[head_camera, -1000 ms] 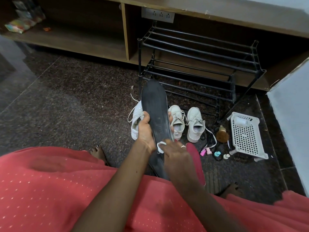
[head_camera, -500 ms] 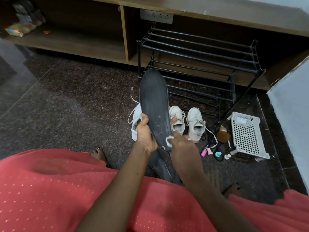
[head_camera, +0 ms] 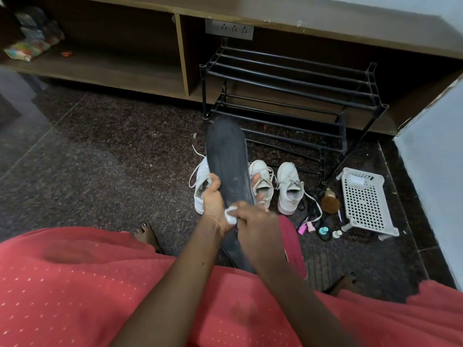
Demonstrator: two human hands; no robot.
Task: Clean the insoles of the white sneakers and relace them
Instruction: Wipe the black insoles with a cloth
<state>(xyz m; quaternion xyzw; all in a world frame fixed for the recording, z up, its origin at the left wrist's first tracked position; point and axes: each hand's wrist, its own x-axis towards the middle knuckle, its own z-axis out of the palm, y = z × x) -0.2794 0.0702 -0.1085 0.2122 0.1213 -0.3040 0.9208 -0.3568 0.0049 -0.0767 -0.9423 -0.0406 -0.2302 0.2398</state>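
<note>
Between the two hands, at the middle of the view, one dark insole (head_camera: 228, 156) is held up with its toe end pointing away from the person. Its heel end is hidden behind the right wrist and the red garment (head_camera: 75, 284). The left hand (head_camera: 213, 196) grips the insole at mid-length, with the thumb over its near edge and two fingertips showing round the far edge. The right hand (head_camera: 258, 221), blurred, pinches one small white wad (head_camera: 230, 214) against the insole just below that grip; what the wad is made of I cannot tell. Beyond the grip, on the dark floor, three white sneakers (head_camera: 289, 189) are in view. The leftmost sneaker (head_camera: 200, 194) is mostly covered by the left hand and the insole, and the other two stand just right of it with loose laces. Under the right hand lies one red shape (head_camera: 292, 246), too hidden to identify. Further right of the grip are one brown brush (head_camera: 330, 204), three small bottles (head_camera: 323, 230) and one white basket (head_camera: 363, 201). One black shoe rack (head_camera: 288, 96) stands behind the sneakers.
</note>
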